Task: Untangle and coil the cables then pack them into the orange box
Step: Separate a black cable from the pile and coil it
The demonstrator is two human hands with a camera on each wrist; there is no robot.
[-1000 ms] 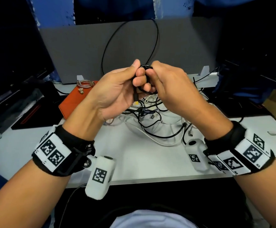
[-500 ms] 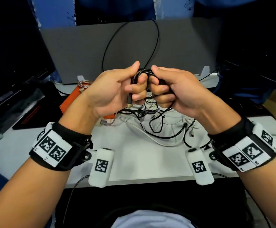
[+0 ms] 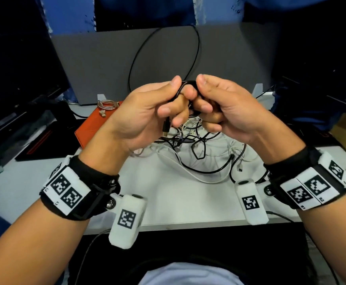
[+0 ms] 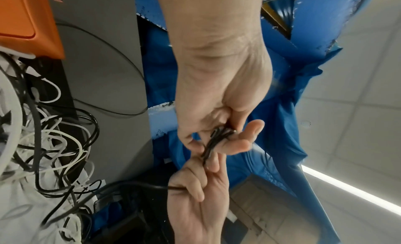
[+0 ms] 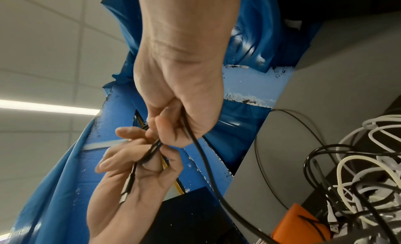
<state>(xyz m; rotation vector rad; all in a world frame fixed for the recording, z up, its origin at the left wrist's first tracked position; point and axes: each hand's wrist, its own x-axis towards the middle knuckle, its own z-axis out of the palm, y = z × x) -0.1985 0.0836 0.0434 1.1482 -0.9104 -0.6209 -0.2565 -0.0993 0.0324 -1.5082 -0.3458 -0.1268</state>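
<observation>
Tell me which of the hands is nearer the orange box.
Left. The left hand is raised just right of the orange box; the right hand is farther right, beyond the left.

My head camera looks forward and down over my raised hands to the white flat desk [image 3: 180, 200]. Each wrist camera looks up along its palm, very close. All three share the thin black cable [image 3: 185, 84] [image 4: 211, 144] [image 5: 152, 153] and both hands.

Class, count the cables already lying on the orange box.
1. A coiled braided cable lies at the far end of the orange box. The left hand covers part of the box, so more may be hidden.
</observation>
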